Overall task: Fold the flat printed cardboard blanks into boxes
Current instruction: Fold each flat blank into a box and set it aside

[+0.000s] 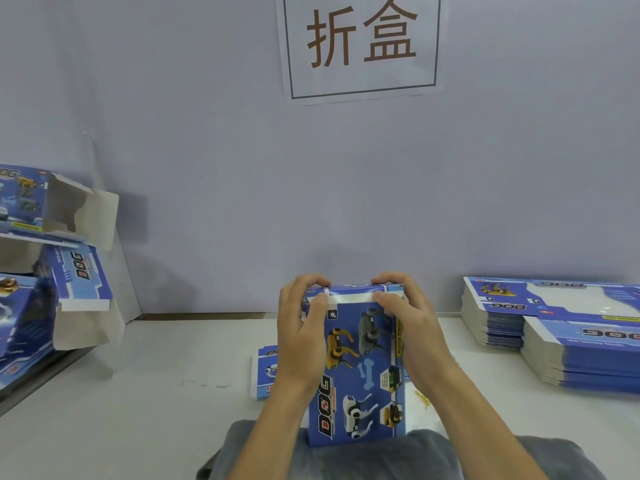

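White paper sign (360,43), top centre of frame, fixed to pale wall (207,133); brown characters within a dark border. White tabletop (156,393) across lower frame. Grey cloth (346,459) at bottom centre.

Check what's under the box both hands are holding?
Under the box, another flat blank lies on the table, poking out left past the left hand. The right hand and box cover the rest.

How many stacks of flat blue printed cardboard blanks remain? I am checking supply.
2, both at the table's right edge: a rear stack of flat blue printed cardboard blanks by the wall, and a nearer stack overlapping it. More may lie out of view.
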`<state>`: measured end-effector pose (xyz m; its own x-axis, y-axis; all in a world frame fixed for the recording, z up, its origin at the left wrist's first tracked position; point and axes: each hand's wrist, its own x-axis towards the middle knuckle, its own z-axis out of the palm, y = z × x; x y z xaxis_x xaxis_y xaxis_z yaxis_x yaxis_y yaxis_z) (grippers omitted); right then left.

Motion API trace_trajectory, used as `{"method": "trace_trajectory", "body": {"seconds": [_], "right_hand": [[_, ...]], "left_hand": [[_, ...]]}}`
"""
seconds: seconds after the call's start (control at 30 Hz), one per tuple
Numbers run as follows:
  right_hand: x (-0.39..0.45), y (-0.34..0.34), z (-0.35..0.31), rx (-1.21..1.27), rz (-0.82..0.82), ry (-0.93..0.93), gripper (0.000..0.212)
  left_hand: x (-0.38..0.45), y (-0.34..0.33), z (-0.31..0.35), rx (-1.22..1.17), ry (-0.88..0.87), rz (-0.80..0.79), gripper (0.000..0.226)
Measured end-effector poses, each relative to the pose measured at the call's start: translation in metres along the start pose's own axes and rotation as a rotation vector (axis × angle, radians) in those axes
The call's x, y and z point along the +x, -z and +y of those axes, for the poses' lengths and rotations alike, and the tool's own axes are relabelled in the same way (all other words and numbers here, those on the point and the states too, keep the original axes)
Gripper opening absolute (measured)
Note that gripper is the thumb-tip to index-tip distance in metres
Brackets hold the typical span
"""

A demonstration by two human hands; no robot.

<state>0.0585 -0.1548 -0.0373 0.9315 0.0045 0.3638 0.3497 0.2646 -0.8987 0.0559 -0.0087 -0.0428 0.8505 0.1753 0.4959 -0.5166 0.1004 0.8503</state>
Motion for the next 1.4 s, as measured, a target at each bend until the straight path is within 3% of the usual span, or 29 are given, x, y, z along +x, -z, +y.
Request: {"method": "trace_trajectory", "body": {"seconds": [0.27,0.4,0.7,0.83,0.97,1.03,1.17,1.23,1.3,1.33,1.4], "right_hand": [[0.0,0.002,-0.001,0.1,-0.018,-0.011,0.015],[-0.001,-0.002,-0.003,0.075,-0.016,-0.01,0.014],[-0.001,-0.004,-0.001,-0.009,-0.033,0.013,0.012],[-0.002,0.002,0.004,0.017,-0.115,-0.003,0.051],[0.0,0.005,0.003,-0.089,-0.185,0.055,0.066],[0.003,0.005,-0.001,-0.114,-0.011,0.121,0.07],[0.013,0.02,-0.007,0.097,0.386,0.099,0.077],[0.013,0.036,-0.01,0.286,0.407,0.089,0.06],[0.01,0.054,-0.006,0.598,0.372,-0.014,0.047],[0.005,0.059,-0.006,0.736,0.33,-0.057,0.052],[0.002,0.07,0.006,0.947,0.294,-0.149,0.097]], "left_hand": [[-0.002,0.003,0.003,-0.13,-0.02,-0.014,0.016],[-0.001,0.004,0.001,-0.133,-0.007,0.036,0.03],[0.002,0.007,-0.001,-0.077,-0.025,-0.004,0.032],[0.009,0.005,0.01,-0.025,-0.066,0.039,0.03],[0.02,0.016,0.025,-0.01,-0.015,0.12,0.043],[0.021,0.025,0.029,0.038,0.088,-0.021,0.054],[0.012,0.039,0.02,0.203,0.364,-0.499,0.079],[0.007,0.042,0.015,0.198,0.45,-0.632,0.076],[0.007,0.048,0.016,0.19,0.475,-0.67,0.069],[0.008,0.053,0.018,0.185,0.479,-0.69,0.064],[0.011,0.067,0.027,0.17,0.48,-0.745,0.059]]}}
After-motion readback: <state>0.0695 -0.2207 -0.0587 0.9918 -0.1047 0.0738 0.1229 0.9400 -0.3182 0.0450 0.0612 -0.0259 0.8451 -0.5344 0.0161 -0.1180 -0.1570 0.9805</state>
